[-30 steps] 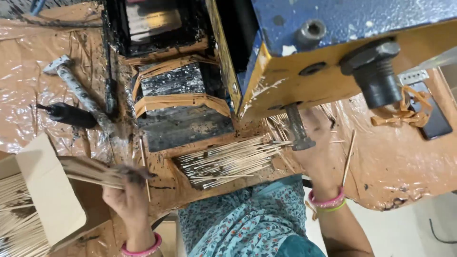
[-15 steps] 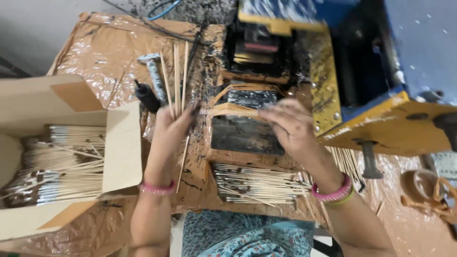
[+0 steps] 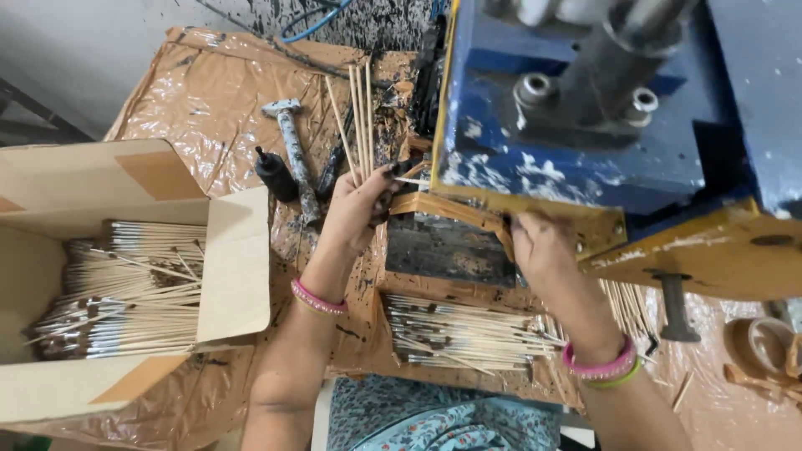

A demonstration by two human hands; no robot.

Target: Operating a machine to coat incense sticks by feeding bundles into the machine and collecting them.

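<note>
My left hand (image 3: 355,209) is clenched around a fan of thin sticks (image 3: 357,117) whose long axis points to twelve o'clock, just at nine o'clock of the blue machine (image 3: 585,108), while my right hand (image 3: 543,250), farther off, grips its tan feed strip (image 3: 451,210).

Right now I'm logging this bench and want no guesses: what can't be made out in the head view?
- Right hand: its fingertips are hidden under the yellow machine edge, so what it grips is unclear.
- Left hand: the lower ends of its thin sticks are hidden by the fingers.
- Cardboard box: cut off by the left edge.
- Blue machine: cut off at the top and right edges.
</note>
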